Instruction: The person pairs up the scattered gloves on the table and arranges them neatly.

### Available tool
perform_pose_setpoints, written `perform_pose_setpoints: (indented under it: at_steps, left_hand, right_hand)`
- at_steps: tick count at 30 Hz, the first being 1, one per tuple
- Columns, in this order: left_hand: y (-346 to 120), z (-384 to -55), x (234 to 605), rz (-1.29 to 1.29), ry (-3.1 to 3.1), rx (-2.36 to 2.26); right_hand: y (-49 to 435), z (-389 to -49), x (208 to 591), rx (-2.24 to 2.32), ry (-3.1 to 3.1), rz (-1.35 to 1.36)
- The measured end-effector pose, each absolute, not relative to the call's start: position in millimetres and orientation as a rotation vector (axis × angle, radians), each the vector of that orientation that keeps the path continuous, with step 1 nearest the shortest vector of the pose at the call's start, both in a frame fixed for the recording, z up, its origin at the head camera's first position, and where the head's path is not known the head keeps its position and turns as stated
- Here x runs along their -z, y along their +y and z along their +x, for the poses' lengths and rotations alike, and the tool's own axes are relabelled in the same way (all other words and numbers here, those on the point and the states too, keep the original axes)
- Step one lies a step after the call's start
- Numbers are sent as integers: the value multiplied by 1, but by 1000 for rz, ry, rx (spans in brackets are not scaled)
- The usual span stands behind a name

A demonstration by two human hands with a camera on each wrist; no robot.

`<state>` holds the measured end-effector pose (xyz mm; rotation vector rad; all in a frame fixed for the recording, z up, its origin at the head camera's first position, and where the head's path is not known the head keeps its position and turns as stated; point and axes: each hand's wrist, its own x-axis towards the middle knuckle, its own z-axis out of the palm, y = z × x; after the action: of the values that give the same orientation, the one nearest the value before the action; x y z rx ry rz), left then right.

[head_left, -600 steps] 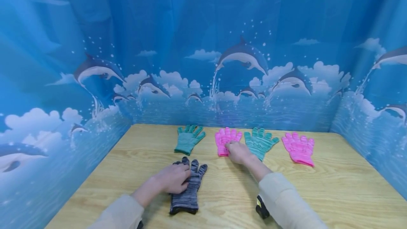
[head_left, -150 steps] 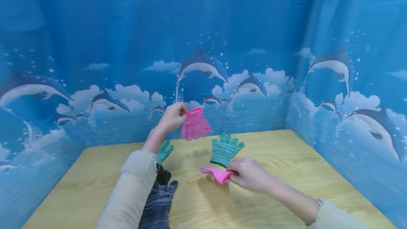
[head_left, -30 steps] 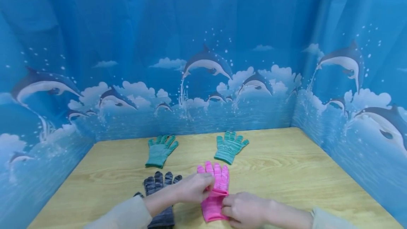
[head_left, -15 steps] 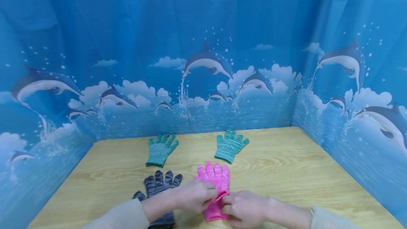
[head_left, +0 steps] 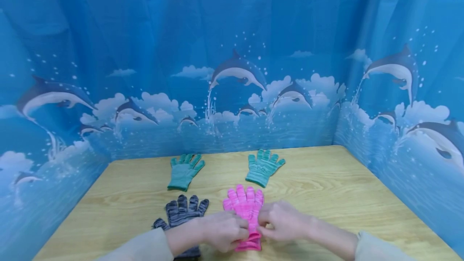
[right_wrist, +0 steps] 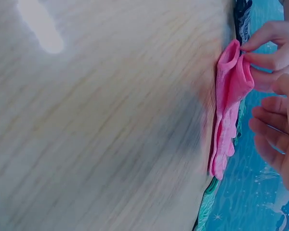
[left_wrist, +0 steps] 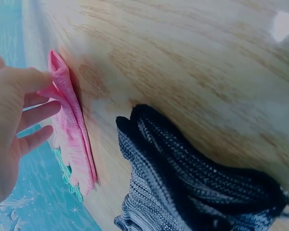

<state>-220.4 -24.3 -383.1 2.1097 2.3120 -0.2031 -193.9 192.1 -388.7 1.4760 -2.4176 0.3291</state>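
Observation:
Two pink knit gloves [head_left: 244, 204] lie one on top of the other at the front middle of the table, fingers pointing away from me. My left hand [head_left: 225, 230] pinches the upper glove's cuff between thumb and forefinger, lifting it a little off the lower cuff [right_wrist: 224, 65]. My right hand [right_wrist: 282, 127] hovers just right of the pink gloves, fingers loosely bent and apart from the fabric in the right wrist view. A dark grey striped glove [left_wrist: 154, 192] lies left of them, partly under my left forearm, its cuff showing layered edges in the left wrist view.
Two green knit gloves lie apart near the table's back edge, a plainer one [head_left: 183, 171] at left and a striped one [head_left: 264, 168] at right. A blue dolphin-print curtain [head_left: 232, 51] encloses the wooden table [head_left: 344, 196] at the back and sides.
The pink gloves, earlier apart at the back and then held one per hand, are now stacked. Lately the upper cuff has slid towards me; my right hand has let go and risen.

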Motion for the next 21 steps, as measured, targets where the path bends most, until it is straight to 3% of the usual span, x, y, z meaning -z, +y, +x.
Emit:
perform_pose_setpoints:
  at_steps: [10, 21]
  left_hand:
    - [-29, -227, 388, 2215, 2296, 177]
    - [-29, -229, 391, 2215, 2244, 268]
  right_hand:
    - [185, -199, 404, -160, -2347, 1598]
    - [180, -195, 409, -127, -2493, 1553]
